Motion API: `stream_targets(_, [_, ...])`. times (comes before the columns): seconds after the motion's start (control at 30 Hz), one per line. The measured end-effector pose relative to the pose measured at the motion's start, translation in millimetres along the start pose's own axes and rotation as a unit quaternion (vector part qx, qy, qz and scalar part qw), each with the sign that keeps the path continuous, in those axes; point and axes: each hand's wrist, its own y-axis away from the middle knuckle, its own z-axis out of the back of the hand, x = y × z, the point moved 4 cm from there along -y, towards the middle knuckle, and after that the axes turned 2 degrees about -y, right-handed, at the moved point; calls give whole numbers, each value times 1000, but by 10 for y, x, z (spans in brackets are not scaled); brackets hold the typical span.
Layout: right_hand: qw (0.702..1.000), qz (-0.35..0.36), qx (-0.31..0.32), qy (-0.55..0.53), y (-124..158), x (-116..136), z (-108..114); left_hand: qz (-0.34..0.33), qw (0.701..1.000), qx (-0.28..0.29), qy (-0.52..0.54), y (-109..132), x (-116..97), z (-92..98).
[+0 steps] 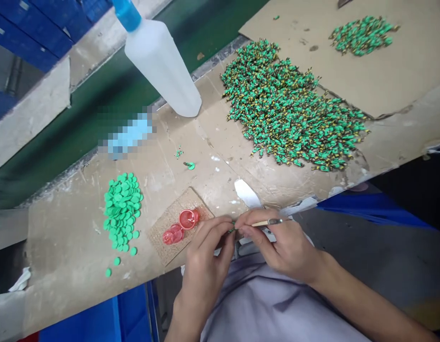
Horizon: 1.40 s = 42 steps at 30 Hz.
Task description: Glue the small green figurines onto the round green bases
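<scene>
Fingertips of both hands meet just right of the woven mat (191, 199), at the near edge of the table (63, 237). My left hand (205, 256) has thumb and forefinger pinched shut on a tiny green piece (232, 230), with the other fingers curled loosely beneath. My right hand (280, 247) is closed like a pen grip around a thin stick tool (267, 222), a pale wooden shaft with a metal sleeve.

The piece sits between the 2 hands, touching the left fingertips and just beside the right ones. It is too small and too covered for me to tell which way it lies. The tool's long axis runs nearly level, from the pinch outward to the right, away from the mat. Its end nearest the piece is hidden behind my fingers, so I cannot tell whether it touches.

On the mat rest red caps (189, 218), close to my left knuckles. Left of the mat lies a heap of green discs (122, 209). Beyond the mat and to the right spreads a large pile of green-and-yellow parts (291, 114), well apart from both hands. Farther still, a smaller pile (362, 34) lies on a cardboard sheet (401, 71). Straight beyond the mat stands a white bottle (163, 61).
</scene>
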Motion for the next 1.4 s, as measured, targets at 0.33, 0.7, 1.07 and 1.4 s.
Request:
stream_targets(0.33, [997, -7, 60, 44, -112, 110, -51, -21, 1000, -19, 13, 2, 11, 3])
stream_targets(0.7, [987, -18, 63, 145, -28, 223, -256, -35, 997, -19, 71, 16, 138, -29])
stream_targets(1.07, [987, 10, 44, 154, -61, 250, -268, -45, 991, -27, 122, 36, 166, -57])
stream_targets(1.4, [982, 25, 55, 181, -66, 263, -277, -57, 988, -36, 141, 62, 223, -128])
